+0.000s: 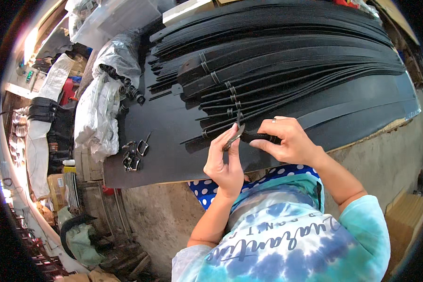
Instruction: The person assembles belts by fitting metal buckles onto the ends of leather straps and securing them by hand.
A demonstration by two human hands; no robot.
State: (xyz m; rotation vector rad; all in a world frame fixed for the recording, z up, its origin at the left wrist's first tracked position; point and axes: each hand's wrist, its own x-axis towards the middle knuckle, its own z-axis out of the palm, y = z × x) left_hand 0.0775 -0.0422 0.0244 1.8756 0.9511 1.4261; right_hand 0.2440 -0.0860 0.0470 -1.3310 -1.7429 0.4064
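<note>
My left hand (224, 159) is closed, pinching the end of a black belt strap (261, 136) between thumb and fingers. A small dark, shiny curved piece shows at its fingertips, perhaps a buckle; I cannot tell for sure. My right hand (286, 140) is closed round the same strap a little further right, with a ring on one finger. Both hands are raised over the table's near edge. Just beyond them lie several black belt straps (286, 101) side by side, with small black loops (230, 90) around their left ends.
More straps are stacked in thick bundles (268, 23) at the back of the black-topped table (160, 167). Silver buckles (134, 157) lie in a small heap on the left. Plastic bags (98, 113), one spilling black loops, stand along the left edge. A cardboard box (404, 225) is at the right.
</note>
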